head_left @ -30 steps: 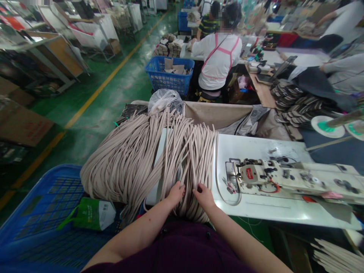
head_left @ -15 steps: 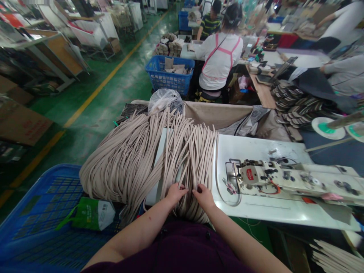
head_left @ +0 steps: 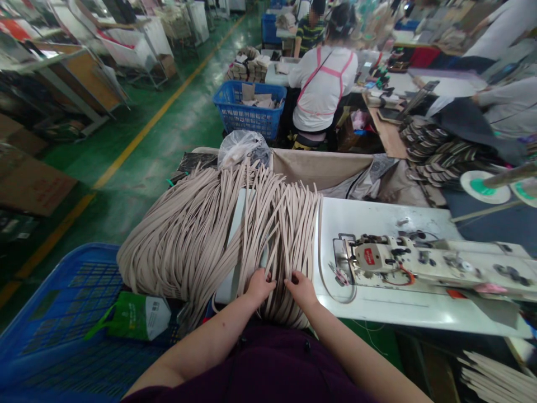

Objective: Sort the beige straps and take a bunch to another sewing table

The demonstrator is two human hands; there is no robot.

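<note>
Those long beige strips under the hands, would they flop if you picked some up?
Probably yes: the beige strips bend and droop over the table edge, so they look floppy. They lie tangled, so lifting a few would likely drag neighbours along. The whole heap seems heavy.

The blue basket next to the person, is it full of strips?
No, the blue basket holds only a green bag; the beige strips lie heaped on the table.

Both bare forearms reaching up from the bottom of the frame, converging at lower centre. Left hand (head_left: 259, 284) palm down, fingers spread and pressing forward. Right hand (head_left: 301, 286) just beside it, palm down, fingers curled forward, thumbs nearly meeting.
</note>
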